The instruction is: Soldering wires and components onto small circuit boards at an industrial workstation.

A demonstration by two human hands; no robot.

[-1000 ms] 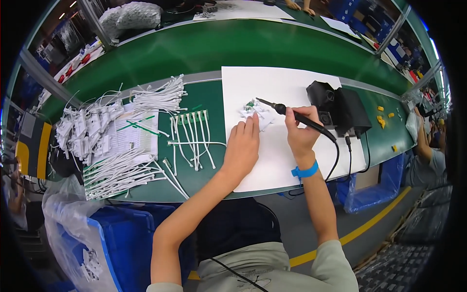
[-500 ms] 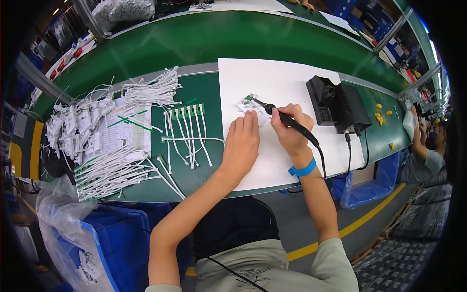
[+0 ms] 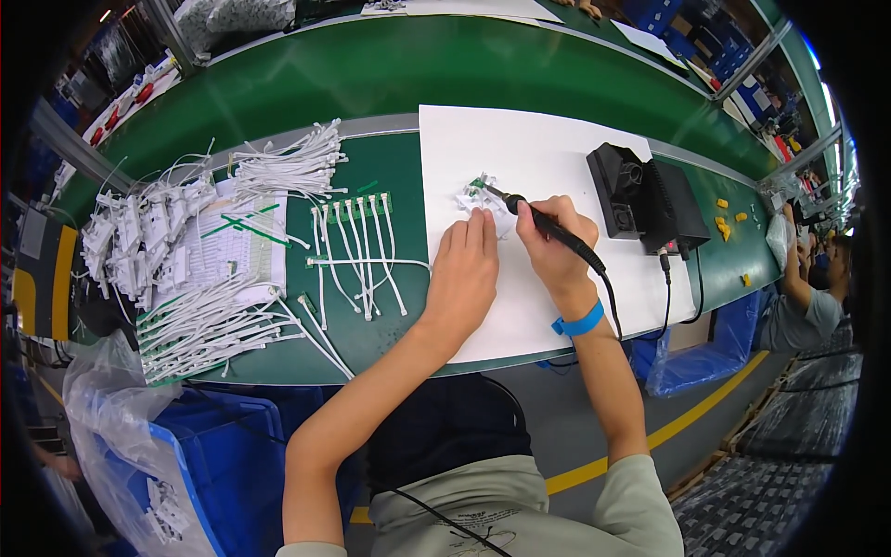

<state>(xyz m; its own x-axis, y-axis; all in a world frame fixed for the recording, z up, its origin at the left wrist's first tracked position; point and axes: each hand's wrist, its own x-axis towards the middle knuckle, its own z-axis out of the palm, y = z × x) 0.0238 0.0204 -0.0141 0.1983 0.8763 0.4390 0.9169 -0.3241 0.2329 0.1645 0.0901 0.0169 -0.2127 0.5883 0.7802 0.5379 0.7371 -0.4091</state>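
My right hand (image 3: 555, 243) grips a black soldering iron (image 3: 538, 219) like a pen, its tip touching a small green circuit board with white wires (image 3: 477, 195) on a white sheet (image 3: 538, 148). My left hand (image 3: 462, 271) lies flat beside it, fingertips pressing the white wires of that piece onto the sheet. A blue band circles my right wrist. The iron's black cord runs down off the bench edge.
A black soldering station (image 3: 640, 197) stands right of the sheet. Several wired green boards (image 3: 357, 246) lie left of it, with bundles of white cables (image 3: 288, 167) and white connectors (image 3: 139, 241) further left. A blue bin (image 3: 200, 464) sits below. Another person (image 3: 807, 297) works at right.
The iron's tip has come down from above the piece onto the small board. My left hand has stayed pressed on the wires; the view has shifted slightly.
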